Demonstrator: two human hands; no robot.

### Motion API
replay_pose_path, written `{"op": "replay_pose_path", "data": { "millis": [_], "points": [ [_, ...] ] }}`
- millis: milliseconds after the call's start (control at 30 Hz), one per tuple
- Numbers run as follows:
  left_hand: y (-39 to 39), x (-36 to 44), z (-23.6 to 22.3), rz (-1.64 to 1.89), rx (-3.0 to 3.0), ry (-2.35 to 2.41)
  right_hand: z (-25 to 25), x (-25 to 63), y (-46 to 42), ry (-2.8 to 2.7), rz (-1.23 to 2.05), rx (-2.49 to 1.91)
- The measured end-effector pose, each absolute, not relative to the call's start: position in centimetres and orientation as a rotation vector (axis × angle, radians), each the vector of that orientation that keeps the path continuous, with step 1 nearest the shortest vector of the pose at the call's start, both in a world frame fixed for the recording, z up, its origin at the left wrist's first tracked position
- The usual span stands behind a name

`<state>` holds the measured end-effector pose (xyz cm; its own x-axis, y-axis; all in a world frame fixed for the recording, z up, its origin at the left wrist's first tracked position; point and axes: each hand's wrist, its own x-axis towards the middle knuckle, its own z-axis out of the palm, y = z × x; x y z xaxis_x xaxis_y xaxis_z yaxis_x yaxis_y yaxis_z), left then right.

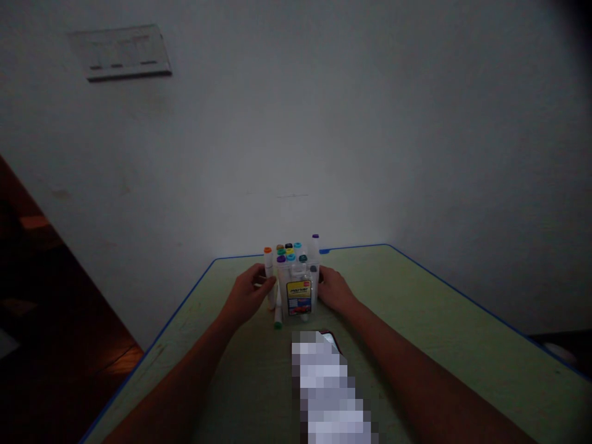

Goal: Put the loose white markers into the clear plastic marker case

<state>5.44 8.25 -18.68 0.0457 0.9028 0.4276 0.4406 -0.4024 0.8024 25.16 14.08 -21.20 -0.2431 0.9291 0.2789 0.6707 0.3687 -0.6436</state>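
Note:
A clear plastic marker case (298,293) with a yellow label stands upright on the green table (439,333), filled with several markers with coloured caps. My left hand (250,295) grips its left side and pinches an orange-capped marker (268,265) standing beside the case. On the case's right side rests my right hand (333,288), fingers curled against it. A green-tipped marker (278,316) lies on the table in front of the case, close to my left hand.
A blurred-out flat object (330,388) lies on the table between my forearms. The table has a blue edge (185,302) and stands against a white wall. A switch plate (123,52) hangs high on the wall. Dark floor lies to the left.

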Motion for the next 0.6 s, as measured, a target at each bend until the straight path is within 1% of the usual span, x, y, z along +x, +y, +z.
{"op": "replay_pose_path", "data": {
  "millis": [600],
  "points": [
    [8.46, 5.38, -18.78, 1.322, 1.897, 1.359, -21.14, 25.13, 13.98, -2.001, 0.520, -1.375]
  ]
}}
